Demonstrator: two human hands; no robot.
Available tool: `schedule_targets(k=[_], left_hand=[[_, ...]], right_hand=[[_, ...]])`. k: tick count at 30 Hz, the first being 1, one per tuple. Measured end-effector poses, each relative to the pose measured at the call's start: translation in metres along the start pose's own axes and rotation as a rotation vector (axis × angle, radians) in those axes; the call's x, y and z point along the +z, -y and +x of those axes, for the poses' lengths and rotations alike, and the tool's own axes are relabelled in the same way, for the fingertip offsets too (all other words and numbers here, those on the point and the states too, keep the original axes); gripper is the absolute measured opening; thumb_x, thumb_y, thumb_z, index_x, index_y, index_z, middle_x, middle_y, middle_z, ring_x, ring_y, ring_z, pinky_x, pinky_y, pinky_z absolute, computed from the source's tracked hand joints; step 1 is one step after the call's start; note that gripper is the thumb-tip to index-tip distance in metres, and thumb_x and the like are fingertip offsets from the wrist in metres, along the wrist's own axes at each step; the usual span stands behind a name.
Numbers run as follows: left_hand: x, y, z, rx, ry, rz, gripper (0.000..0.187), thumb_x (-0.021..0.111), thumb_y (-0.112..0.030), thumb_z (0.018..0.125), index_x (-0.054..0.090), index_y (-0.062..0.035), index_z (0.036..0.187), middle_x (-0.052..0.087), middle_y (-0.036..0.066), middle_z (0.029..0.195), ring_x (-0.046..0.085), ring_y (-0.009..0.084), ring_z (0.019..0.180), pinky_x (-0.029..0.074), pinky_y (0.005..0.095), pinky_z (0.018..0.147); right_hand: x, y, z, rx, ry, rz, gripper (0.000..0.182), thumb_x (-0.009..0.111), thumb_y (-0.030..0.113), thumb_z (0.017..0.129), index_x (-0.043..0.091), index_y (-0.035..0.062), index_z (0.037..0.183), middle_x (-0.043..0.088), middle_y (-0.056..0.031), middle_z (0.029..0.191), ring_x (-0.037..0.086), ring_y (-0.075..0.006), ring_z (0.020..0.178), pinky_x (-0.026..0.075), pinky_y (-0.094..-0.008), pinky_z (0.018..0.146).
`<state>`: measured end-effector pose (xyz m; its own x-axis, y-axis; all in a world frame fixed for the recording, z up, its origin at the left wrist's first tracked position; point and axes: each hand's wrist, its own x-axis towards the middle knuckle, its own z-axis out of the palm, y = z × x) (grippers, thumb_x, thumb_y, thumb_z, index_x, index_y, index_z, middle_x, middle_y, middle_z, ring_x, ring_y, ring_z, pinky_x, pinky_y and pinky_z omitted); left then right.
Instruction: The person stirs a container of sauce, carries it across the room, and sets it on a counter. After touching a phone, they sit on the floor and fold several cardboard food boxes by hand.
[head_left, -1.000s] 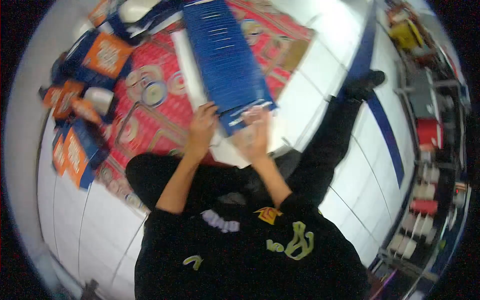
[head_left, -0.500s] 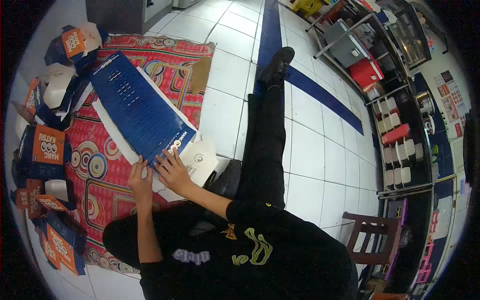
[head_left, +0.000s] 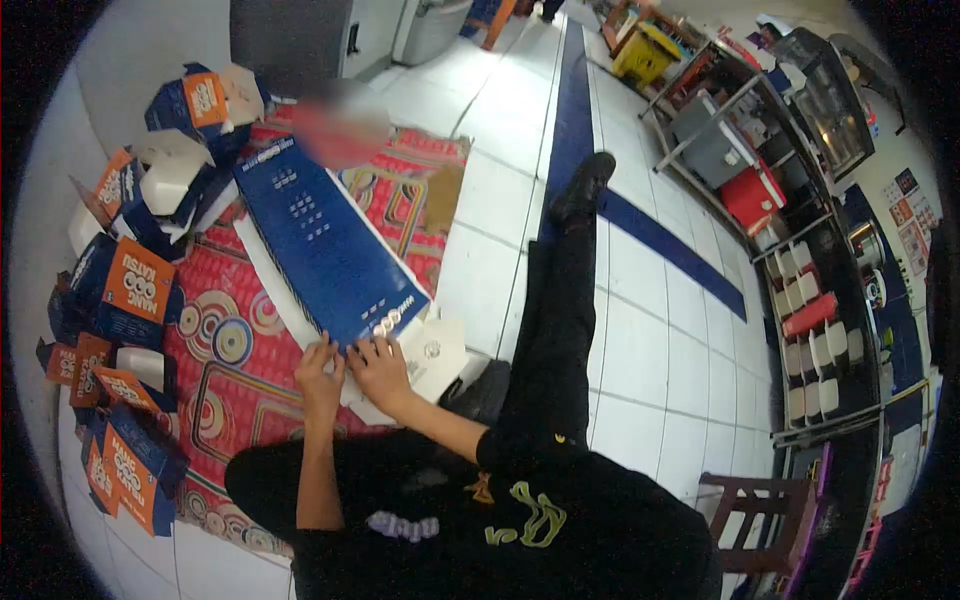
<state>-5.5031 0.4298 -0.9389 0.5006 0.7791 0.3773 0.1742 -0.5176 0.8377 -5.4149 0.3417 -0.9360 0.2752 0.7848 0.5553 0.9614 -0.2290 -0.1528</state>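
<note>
1. Blue stack of flat cartons [head_left: 325, 245] lies on red mat [head_left: 225, 385].
2. Left hand [head_left: 320, 375] and right hand [head_left: 380, 368] press spread fingers on near end.
3. Likely step: peeling off top blank; next needs a fingertip pinch.

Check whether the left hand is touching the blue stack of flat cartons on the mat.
Touching. The head view shows the left hand with its fingertips on the near end of the blue carton stack, beside the right hand.

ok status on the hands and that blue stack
Left hand and right hand both on near end of blue stack, fingers flat. Stack lies on red mat. Folded boxes piled left, clear of hands.
</note>
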Motion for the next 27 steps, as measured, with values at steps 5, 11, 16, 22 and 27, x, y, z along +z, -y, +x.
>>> schedule_targets(k=[5, 11, 16, 22, 27], left_hand=[[0.000, 0.024, -0.002, 0.124, -0.024, 0.061, 0.022, 0.065, 0.007, 0.068, 0.064, 0.0048, 0.090, 0.063, 0.017, 0.097, 0.065, 0.0263, 0.084, 0.053, 0.0316, 0.072], [-0.002, 0.018, -0.003, 0.049, 0.006, -0.033, 0.020, 0.065, 0.009, 0.065, 0.064, 0.0053, 0.084, 0.063, 0.018, 0.099, 0.065, 0.0267, 0.083, 0.055, 0.0302, 0.069], [0.001, 0.020, -0.004, 0.111, -0.034, -0.028, 0.031, 0.064, 0.011, 0.067, 0.062, 0.0077, 0.098, 0.061, 0.016, 0.089, 0.065, 0.0238, 0.079, 0.055, 0.0291, 0.068], [0.001, 0.025, -0.008, 0.100, -0.016, 0.018, 0.027, 0.062, 0.012, 0.071, 0.064, 0.0030, 0.096, 0.062, 0.015, 0.097, 0.064, 0.0239, 0.090, 0.055, 0.0297, 0.072], [0.007, 0.022, -0.015, 0.023, -0.077, -0.085, 0.024, 0.061, 0.008, 0.075, 0.063, 0.0030, 0.098, 0.061, 0.013, 0.099, 0.064, 0.0216, 0.088, 0.055, 0.0285, 0.074]], right_hand=[[-0.002, 0.005, 0.001, -0.122, 0.153, -0.197, 0.022, 0.056, 0.016, 0.074, 0.064, 0.0063, 0.092, 0.055, -0.0057, 0.096, 0.052, -0.0242, 0.090, 0.042, -0.0399, 0.079], [0.000, 0.009, 0.007, -0.092, 0.178, -0.177, 0.015, 0.055, 0.017, 0.075, 0.062, 0.0074, 0.085, 0.054, -0.0041, 0.089, 0.054, -0.0225, 0.084, 0.044, -0.0395, 0.070], [0.000, 0.004, 0.016, -0.047, 0.070, 0.018, 0.019, 0.064, 0.016, 0.070, 0.063, 0.0073, 0.087, 0.056, -0.0051, 0.093, 0.053, -0.0245, 0.082, 0.044, -0.0378, 0.070], [0.001, -0.005, 0.019, -0.140, -0.049, 0.148, 0.034, 0.070, 0.015, 0.063, 0.064, 0.0100, 0.097, 0.059, -0.0035, 0.105, 0.053, -0.0235, 0.084, 0.042, -0.0364, 0.071], [0.005, -0.010, 0.016, -0.153, -0.063, 0.203, 0.034, 0.071, 0.016, 0.064, 0.063, 0.0092, 0.097, 0.061, -0.0011, 0.100, 0.053, -0.0240, 0.084, 0.043, -0.0358, 0.074]])
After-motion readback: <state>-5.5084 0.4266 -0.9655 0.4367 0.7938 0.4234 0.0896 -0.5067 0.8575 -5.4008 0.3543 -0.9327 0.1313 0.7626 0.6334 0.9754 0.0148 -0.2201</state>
